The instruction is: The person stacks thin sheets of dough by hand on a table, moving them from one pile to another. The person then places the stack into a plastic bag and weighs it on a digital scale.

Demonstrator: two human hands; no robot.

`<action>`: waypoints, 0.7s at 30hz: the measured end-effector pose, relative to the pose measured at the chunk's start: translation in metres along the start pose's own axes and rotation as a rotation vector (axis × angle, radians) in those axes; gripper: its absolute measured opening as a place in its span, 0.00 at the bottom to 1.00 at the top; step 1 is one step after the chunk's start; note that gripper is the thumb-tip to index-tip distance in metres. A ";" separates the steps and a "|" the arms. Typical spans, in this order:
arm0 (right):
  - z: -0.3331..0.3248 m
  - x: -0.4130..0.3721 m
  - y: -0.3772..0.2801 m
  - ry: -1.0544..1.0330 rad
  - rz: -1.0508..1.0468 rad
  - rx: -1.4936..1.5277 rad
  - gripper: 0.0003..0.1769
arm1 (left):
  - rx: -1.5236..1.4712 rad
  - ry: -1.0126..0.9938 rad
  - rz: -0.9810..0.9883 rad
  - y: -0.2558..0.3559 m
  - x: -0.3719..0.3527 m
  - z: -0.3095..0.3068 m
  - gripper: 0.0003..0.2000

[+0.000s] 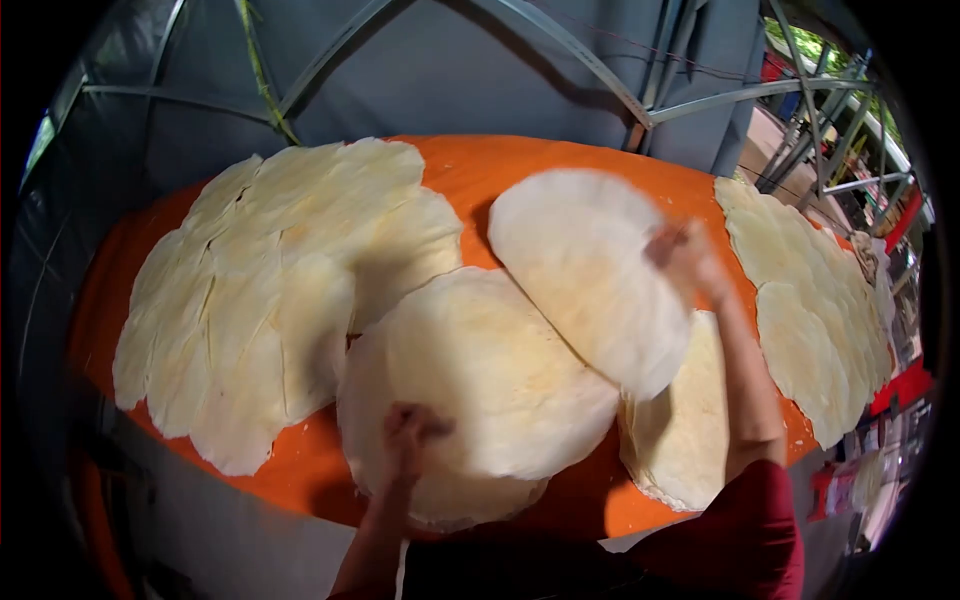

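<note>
My right hand point(685, 255) is closed on the right edge of a large, thin, pale round flatbread point(590, 270). This flatbread is lifted and tilted, and its lower edge overlaps the right part of a middle pile of flatbreads point(490, 370). Motion blurs the right hand a little. Over the left part of that pile, my left hand point(415, 430) is closed with its fingers curled. Whether it pinches a sheet's edge there is hidden. Below my right forearm lies a folded stack of the same flatbread point(685, 430), partly covered by the arm.
Overlapping flatbreads point(260, 290) spread across the left of the orange-covered table point(460, 155). More overlapping flatbreads point(810, 310) lie at the right end. Behind the table stand a grey sheet wall point(400, 70) and metal frame bars point(580, 50).
</note>
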State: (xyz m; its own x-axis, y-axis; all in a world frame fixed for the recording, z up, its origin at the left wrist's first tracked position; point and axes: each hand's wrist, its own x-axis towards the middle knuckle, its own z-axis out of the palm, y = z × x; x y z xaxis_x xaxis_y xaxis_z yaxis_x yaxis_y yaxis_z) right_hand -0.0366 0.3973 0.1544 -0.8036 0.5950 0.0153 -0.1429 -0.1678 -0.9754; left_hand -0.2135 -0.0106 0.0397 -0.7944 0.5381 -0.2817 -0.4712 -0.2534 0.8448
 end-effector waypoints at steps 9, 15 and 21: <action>0.220 -0.038 -0.074 -0.235 -0.423 -1.726 0.15 | 0.493 0.170 -0.028 -0.023 -0.036 -0.154 0.07; 0.297 -0.094 0.111 -0.989 -0.257 -1.685 0.06 | 0.378 0.080 -0.194 -0.028 -0.043 -0.165 0.07; 0.328 -0.108 0.101 -0.749 -0.268 -1.813 0.11 | 0.388 -0.139 -0.163 -0.047 -0.038 -0.190 0.08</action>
State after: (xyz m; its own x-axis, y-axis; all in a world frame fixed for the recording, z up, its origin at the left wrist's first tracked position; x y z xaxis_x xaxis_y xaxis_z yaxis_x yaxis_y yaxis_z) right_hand -0.1538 0.0585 0.1261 -0.9743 -0.0085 -0.2250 -0.0163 0.9993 0.0329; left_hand -0.2344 -0.1721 -0.0757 -0.6502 0.6557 -0.3838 -0.3864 0.1496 0.9101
